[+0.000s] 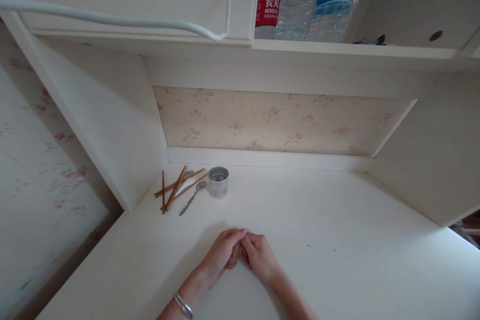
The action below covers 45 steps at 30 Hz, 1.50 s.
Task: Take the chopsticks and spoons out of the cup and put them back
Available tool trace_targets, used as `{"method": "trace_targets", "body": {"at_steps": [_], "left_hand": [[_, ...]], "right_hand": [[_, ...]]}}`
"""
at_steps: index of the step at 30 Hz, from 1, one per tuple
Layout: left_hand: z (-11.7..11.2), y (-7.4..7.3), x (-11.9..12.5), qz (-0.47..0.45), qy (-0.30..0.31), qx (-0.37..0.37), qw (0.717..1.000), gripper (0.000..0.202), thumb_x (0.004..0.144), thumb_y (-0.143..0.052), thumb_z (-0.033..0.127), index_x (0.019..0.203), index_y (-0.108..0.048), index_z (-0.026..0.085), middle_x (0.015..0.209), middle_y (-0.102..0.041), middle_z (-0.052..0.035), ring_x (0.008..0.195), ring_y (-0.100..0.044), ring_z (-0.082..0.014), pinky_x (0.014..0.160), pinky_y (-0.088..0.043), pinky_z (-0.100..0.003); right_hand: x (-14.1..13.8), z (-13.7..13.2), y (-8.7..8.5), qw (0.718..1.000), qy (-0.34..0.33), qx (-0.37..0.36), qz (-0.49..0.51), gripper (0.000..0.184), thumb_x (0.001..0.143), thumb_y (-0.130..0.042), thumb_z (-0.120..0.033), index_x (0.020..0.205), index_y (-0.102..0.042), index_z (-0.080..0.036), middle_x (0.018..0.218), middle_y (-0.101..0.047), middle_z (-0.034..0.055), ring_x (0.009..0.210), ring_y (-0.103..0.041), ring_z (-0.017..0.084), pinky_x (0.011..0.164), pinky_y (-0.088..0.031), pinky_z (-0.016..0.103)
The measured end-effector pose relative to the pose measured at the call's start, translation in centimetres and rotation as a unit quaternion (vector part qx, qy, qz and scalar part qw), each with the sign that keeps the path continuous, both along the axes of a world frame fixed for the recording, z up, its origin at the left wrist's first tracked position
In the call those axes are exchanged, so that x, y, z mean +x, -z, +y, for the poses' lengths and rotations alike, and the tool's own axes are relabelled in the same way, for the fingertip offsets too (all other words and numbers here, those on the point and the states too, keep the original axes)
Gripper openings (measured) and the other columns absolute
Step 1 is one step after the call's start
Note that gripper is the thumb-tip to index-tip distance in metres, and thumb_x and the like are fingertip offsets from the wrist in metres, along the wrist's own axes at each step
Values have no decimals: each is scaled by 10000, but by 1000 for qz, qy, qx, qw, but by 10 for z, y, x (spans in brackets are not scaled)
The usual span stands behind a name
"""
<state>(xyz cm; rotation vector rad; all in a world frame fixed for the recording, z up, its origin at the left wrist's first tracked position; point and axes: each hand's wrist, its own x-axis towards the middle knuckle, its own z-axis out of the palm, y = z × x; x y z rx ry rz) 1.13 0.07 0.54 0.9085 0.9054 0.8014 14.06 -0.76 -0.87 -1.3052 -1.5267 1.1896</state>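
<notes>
My left hand (224, 251) and my right hand (259, 256) rest on the white desktop, closed and touching at the thumbs and fingertips. Nothing shows between their fingers; the palms face away from view. Behind them stands a silver perforated metal holder (218, 182), upright, with holes in its base and side. Just left of it lies a metal spoon (192, 198). Beyond the spoon several brown wooden chopsticks (174, 189) lie crossed in a loose pile, with a white spoon (186, 185) partly hidden among them.
The white desktop (300, 210) runs between two side panels. A shelf overhead holds several plastic bottles (302, 0). A white cable (112, 20) crosses the cabinet door at upper left. Two small dark specks (321, 248) lie right of my hands.
</notes>
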Motion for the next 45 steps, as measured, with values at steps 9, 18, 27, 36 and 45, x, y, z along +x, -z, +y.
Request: {"method": "trace_targets", "body": {"at_steps": [9, 18, 27, 36, 45], "left_hand": [[-1, -4, 1, 15, -11, 1, 1000, 455, 753, -618, 564, 609, -371, 209, 417, -281, 112, 353, -180, -38, 385, -103, -217], [-2, -7, 2, 29, -10, 8, 999, 453, 753, -604, 564, 593, -370, 211, 394, -282, 106, 338, -186, -40, 372, -92, -225], [-2, -10, 2, 34, -11, 5, 999, 473, 727, -622, 587, 593, -367, 212, 407, -286, 105, 348, -185, -39, 377, -95, -223], [-3, -12, 2, 34, -11, 23, 999, 422, 765, -597, 536, 599, -393, 206, 396, -291, 104, 344, -193, -42, 374, -110, -227], [-3, -13, 2, 28, -10, 15, 999, 438, 748, -614, 547, 593, -385, 207, 389, -291, 108, 334, -190, -38, 369, -109, -225]], "right_hand": [[-3, -3, 1, 999, 15, 22, -28, 563, 952, -352, -542, 544, -530, -197, 470, -474, -33, 451, -421, 111, 469, -308, 219], [-2, -5, 2, 998, 10, 35, -46, 505, 964, -353, -487, 579, -511, -201, 498, -477, -33, 479, -418, 114, 483, -296, 221], [-2, -6, -2, 998, 0, 32, -52, 514, 974, -329, -495, 597, -521, -203, 513, -495, -31, 484, -431, 117, 497, -309, 231], [-2, -6, -5, 996, -6, 36, -83, 508, 983, -305, -459, 602, -509, -192, 527, -502, -27, 501, -436, 107, 503, -311, 220], [-2, -7, -6, 995, -8, 39, -93, 482, 980, -308, -436, 603, -488, -197, 534, -510, -22, 504, -441, 106, 508, -321, 214]]}}
